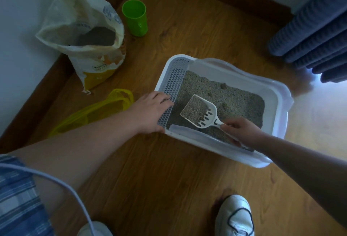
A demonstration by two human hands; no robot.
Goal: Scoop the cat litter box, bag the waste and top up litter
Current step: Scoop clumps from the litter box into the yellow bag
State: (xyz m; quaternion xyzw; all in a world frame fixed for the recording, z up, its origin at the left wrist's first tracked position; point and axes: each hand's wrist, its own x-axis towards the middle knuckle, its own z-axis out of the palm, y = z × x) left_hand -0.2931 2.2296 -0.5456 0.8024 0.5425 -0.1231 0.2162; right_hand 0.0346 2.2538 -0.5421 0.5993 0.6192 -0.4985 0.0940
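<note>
My right hand is clamped around the handle of the white slotted scoop, which sits lifted just above the grey litter and carries a full, level load of granules. My left hand lies flat with the fingers together on the perforated step of the white litter box, pressing it down, not gripping anything. The main risk I see is the load: if I tip the scoop toward the yellow plastic bag now, without shaking it over the box, I judge I will throw away clean litter and scatter granules on the wooden floor on the way across. The bag lies slack and flat beside my left forearm, its mouth not held open, so a one-handed dump could miss it. At least 2 darker clumps sit farther back in the litter, easy to bury if I drag carelessly. The open litter sack and the green cup stand well apart from the box, against the wall, untouched for the top-up.
</note>
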